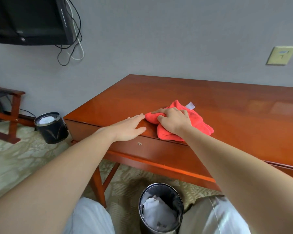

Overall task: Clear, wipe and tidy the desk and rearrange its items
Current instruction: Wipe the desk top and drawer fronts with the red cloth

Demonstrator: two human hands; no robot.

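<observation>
No text can be read anywhere in view. The white tag (pixel 190 105) sewn to the red cloth (pixel 198 122) shows no legible print. A column of small pale marks runs down the side of the black television (pixel 64 17), perhaps button labels, too blurred to make out. The beige wall plate (pixel 280 55) carries a small bluish mark and a dark stroke, neither legible.

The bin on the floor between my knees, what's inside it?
The bin holds crumpled whitish material, either paper or a liner; I cannot tell which. It covers whatever lies beneath, so the bottom is hidden.
</observation>
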